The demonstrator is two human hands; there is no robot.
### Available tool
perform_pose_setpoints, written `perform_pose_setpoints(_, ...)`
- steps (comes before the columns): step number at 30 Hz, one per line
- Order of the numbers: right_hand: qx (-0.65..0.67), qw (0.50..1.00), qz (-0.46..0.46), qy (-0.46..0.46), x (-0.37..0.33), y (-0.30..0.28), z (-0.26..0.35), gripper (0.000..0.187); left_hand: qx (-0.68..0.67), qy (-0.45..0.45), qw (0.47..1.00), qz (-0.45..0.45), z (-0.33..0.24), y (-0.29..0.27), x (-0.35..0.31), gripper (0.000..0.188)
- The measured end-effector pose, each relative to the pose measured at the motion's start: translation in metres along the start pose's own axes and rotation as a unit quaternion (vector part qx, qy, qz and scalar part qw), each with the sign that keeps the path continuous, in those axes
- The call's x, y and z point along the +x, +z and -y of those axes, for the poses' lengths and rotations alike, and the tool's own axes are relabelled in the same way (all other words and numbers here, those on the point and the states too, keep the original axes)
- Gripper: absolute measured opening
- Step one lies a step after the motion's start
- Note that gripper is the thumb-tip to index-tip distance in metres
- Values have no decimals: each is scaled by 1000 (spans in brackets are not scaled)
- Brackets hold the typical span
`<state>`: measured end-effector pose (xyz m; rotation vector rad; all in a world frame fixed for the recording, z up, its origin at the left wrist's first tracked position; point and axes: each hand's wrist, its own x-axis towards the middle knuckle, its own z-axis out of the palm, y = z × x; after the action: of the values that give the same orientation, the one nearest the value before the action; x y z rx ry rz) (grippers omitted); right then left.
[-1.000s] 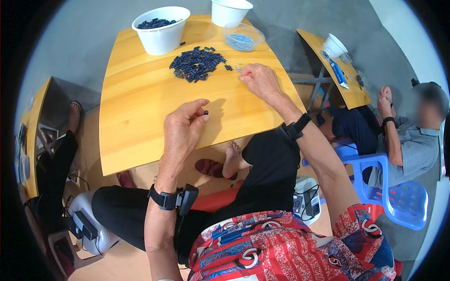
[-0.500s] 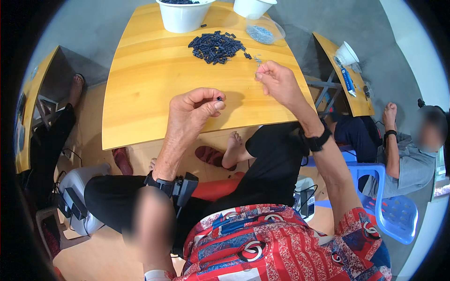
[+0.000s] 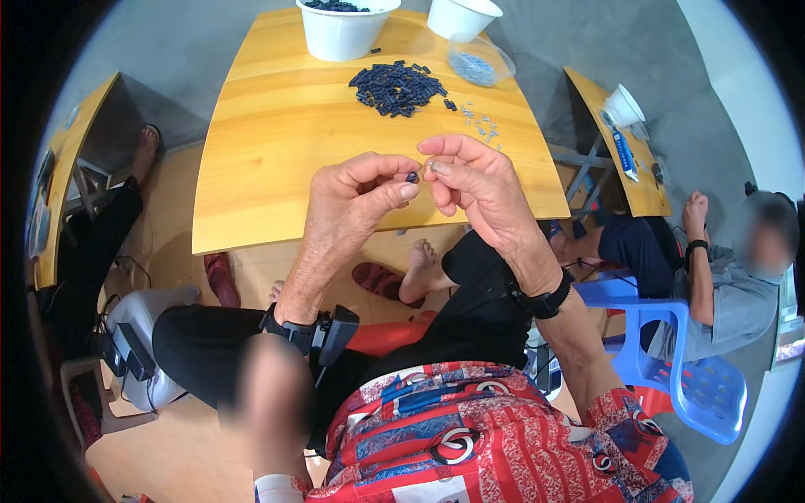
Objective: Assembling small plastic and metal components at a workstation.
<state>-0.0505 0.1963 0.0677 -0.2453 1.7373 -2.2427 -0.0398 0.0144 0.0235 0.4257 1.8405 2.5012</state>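
Bench (image 3: 277, 176) runs under everything; both hands work over it close to its near edge. Main risk: a loose pinch there, and a dropped piece rolls off to the floor.

Full white tub (image 3: 348, 35) at the far side, dark pieces inside; second white tub (image 3: 457, 18) to its right, contents hidden.

Left hand (image 3: 354, 194): palm inward, thumb and index pinching a dark part, other fingers curled. Right hand (image 3: 480, 191): comes in from the right, index arched over thumb, other fingers bent, tips just beside the left's. Can't tell if it grips anything; only a pale speck shows at the thumb.

Dark pile (image 3: 396, 89) mid-bench, beyond the hands. Clear dish (image 3: 506, 67) right of it, with bluish-grey bits.

Loose silvery slivers (image 3: 485, 128) near the right hand; a sleeve brush could scatter them.

Dark part (image 3: 412, 178) sits at the left fingertips; small, so fingers hide alignment and it could slip.
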Motion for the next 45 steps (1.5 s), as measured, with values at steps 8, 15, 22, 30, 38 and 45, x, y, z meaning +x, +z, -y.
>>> perform_pose_setpoints(8, -14, 1000, 0, -4, 0, 1, -7, 18, -1, -30, 1000, -9, 0, -4, 1, 16)
perform_pose_setpoints(15, -44, 999, 6, -19, -4, 8, -11, 18, -5, -32, 999, -16, 0, -7, 0, 14)
perform_pose_setpoints(22, -56, 998, -14, -24, -7, 9, -9, 16, 0, -35, 999, -20, 0, -6, 0, 14)
perform_pose_setpoints(30, -172, 975, -59, -125, 0, 12, -15, 11, 12, -42, 999, 2, 0, -6, -1, 14)
perform_pose_setpoints(38, -238, 962, -73, -110, -2, 11, -17, 9, -5, -58, 998, -1, 0, -3, -2, 12)
perform_pose_setpoints(45, -298, 940, -73, -148, -1, 12, -19, 7, 3, -51, 999, 9, 6, -4, -2, 11)
